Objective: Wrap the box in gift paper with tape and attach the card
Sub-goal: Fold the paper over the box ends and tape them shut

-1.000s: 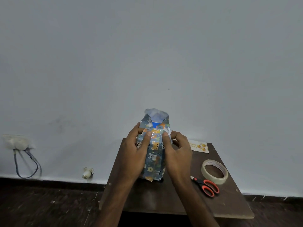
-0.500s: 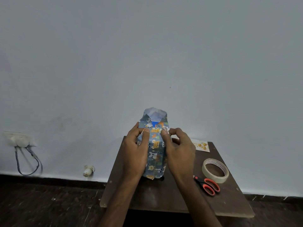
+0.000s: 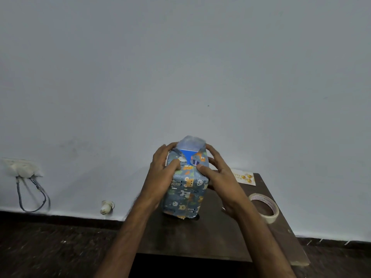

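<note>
The box stands on the table, papered, its top end unsealed. Our left hand and right hand grip its sides, thumbs pressing flaps in. Next, we judge, the far flap folds down, then tape, at right.

Worn on the head, one wide-angle view, placed above and just short of the near edge of the table. Aimed forward and only mildly down, past the table at the wall behind it, leaving the table low and right of centre in frame. Close in over the table, yet taking in floor left of the table.
</note>
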